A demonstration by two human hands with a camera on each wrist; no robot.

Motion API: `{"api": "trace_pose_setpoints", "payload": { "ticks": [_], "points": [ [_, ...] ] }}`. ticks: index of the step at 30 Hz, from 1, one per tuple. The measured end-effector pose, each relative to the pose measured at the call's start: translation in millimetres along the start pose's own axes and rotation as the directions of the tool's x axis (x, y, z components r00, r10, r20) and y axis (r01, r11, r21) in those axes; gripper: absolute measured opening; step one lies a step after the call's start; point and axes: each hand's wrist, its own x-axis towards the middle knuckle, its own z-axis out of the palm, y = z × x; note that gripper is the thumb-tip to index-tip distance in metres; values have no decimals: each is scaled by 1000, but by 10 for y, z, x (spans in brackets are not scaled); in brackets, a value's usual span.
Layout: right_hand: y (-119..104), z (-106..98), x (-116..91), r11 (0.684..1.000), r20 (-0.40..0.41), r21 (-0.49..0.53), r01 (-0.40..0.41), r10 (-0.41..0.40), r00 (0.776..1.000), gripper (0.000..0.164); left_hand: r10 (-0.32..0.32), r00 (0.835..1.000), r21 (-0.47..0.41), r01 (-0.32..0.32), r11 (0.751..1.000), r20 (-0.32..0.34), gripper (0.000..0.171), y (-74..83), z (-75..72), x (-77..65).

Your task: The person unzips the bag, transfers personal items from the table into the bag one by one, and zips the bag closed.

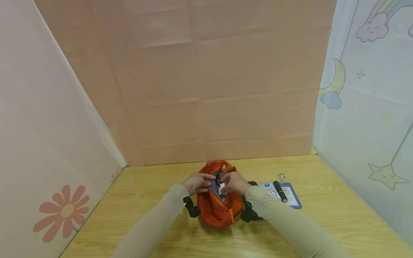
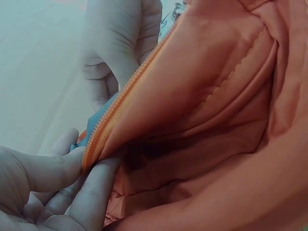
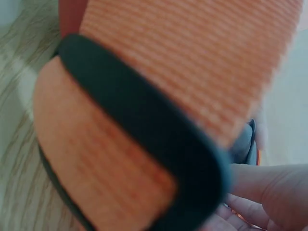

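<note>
An orange zip bag (image 1: 215, 215) with grey lining lies on the table, its mouth unzipped. My left hand (image 1: 196, 183) is at the left side of the opening; in the left wrist view, its thumb and fingers pinch the bag's edge beside the orange zipper (image 2: 126, 91). At the opposite side of the mouth, my right hand (image 1: 235, 183) has its fingertips in the opening, near a small white item (image 1: 222, 188). Whether they grip that item is hidden. Close to the right wrist camera, an orange webbing strap (image 3: 192, 53) passes through a dark buckle (image 3: 130, 106).
Right of the bag, a black cylinder (image 1: 280, 191) lies across a blue-framed badge holder (image 1: 295, 197) with a metal clip (image 1: 282, 177). A blue picture card (image 1: 269, 189) is partly beneath my right sleeve. Cloth walls stand behind and on both sides of the wooden table (image 1: 142, 200).
</note>
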Motion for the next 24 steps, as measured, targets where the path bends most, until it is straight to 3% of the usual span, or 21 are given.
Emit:
{"api": "trace_pose_setpoints", "payload": {
  "ticks": [11,18,24],
  "points": [
    [12,-4,4,997,7,-74,11,-11,1000,27,2,1000,10,-1,1000,-6,36,5,-8,-24],
    [0,-25,-2,999,51,12,-40,39,998,31,2,1000,8,-2,1000,-8,36,6,-8,-21],
    [22,-137,-32,996,101,91,-7,-2,995,33,-2,1000,6,2,1000,-4,36,1,-1,-22]
  ]
}}
